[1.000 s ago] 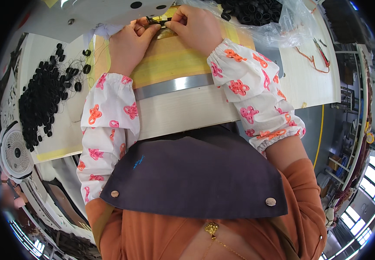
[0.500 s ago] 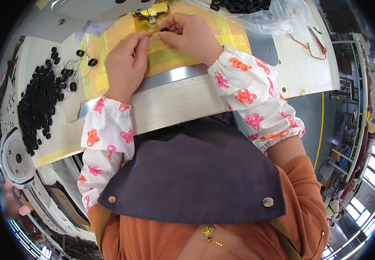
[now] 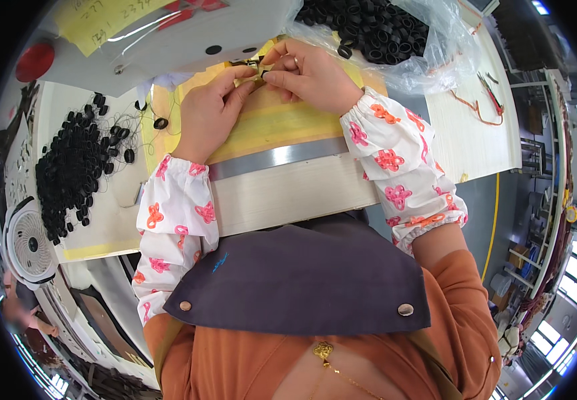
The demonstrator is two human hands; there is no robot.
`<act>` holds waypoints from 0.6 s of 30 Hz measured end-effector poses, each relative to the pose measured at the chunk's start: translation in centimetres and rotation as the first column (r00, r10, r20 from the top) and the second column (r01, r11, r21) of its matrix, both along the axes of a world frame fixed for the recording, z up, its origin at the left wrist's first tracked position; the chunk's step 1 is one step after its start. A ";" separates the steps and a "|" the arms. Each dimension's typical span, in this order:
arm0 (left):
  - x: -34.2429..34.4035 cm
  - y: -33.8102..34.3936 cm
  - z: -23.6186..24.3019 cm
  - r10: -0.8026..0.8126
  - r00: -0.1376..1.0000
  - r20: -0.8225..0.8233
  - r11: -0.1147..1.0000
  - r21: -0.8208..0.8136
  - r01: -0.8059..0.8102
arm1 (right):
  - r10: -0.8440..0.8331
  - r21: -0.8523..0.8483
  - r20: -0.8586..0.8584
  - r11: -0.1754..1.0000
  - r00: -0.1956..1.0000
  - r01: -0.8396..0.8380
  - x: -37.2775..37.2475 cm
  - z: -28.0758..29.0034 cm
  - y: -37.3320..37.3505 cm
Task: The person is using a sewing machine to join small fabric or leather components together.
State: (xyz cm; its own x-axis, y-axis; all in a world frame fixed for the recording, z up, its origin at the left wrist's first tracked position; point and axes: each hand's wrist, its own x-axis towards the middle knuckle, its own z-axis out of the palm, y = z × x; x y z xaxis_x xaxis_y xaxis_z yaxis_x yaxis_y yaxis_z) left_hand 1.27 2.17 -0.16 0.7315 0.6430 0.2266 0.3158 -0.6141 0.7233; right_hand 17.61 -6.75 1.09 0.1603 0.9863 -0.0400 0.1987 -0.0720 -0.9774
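Observation:
Under the sewing machine (image 3: 168,50), both my hands meet close to the needle area. My right hand (image 3: 312,77) pinches a small black loop (image 3: 264,75) between thumb and fingers, and a ring shows on one finger. My left hand (image 3: 212,110) comes from the other side, its thumb and forefinger curled together at the loop's left. Whatever lies between those left fingertips is too small to make out. Beneath my hands is a yellow-taped work surface (image 3: 268,127) with a metal strip (image 3: 282,155) along its near edge.
Many black loops joined by threads form a pile (image 3: 68,170) on the left. A clear plastic bag (image 3: 445,70) at the far right holds more loops (image 3: 375,33). Red-handled snips (image 3: 492,93) lie near an orange cord (image 3: 468,110). A white fan (image 3: 30,241) stands at the left edge.
The whole view has shifted, showing more of the machine and the bag. My right-hand fingers have spread slightly, and both hands remain together near the needle with the black loop.

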 end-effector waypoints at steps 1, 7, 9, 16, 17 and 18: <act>-0.1 0.0 0.2 0.006 1.000 -0.002 1.000 0.005 -0.006 | 0.006 0.005 -0.002 1.000 1.000 -0.006 -0.1 0.3 0.4; -0.1 0.3 0.7 0.037 0.992 -0.120 0.999 -0.016 -0.039 | 0.078 -0.151 -0.047 0.985 0.996 -0.084 -0.3 0.4 1.6; -0.2 0.4 0.5 0.077 0.991 -0.114 0.997 0.018 -0.076 | -0.007 -0.060 0.099 0.998 0.995 0.013 -1.0 0.2 1.3; 0.6 1.1 1.0 0.128 0.962 -0.242 0.990 -0.030 -0.139 | -0.357 0.493 0.474 0.865 0.805 0.093 -1.7 -2.7 1.8; 0.6 1.3 0.7 0.147 0.954 -0.263 0.989 0.015 -0.148 | -0.385 0.486 0.470 0.864 0.794 0.131 -1.8 -2.9 1.8; 0.6 1.4 0.5 0.166 0.945 -0.282 0.986 0.060 -0.155 | -0.413 0.479 0.466 0.862 0.783 0.169 -1.9 -2.9 1.9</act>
State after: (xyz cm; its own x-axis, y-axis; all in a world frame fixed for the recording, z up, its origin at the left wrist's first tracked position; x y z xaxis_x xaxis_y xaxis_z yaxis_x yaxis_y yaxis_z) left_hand 1.90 3.58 0.38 0.6565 0.7527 0.0491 0.6022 -0.5623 0.5667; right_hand 15.74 -4.89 -1.86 0.3162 0.7954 0.5170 0.7289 0.1451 -0.6690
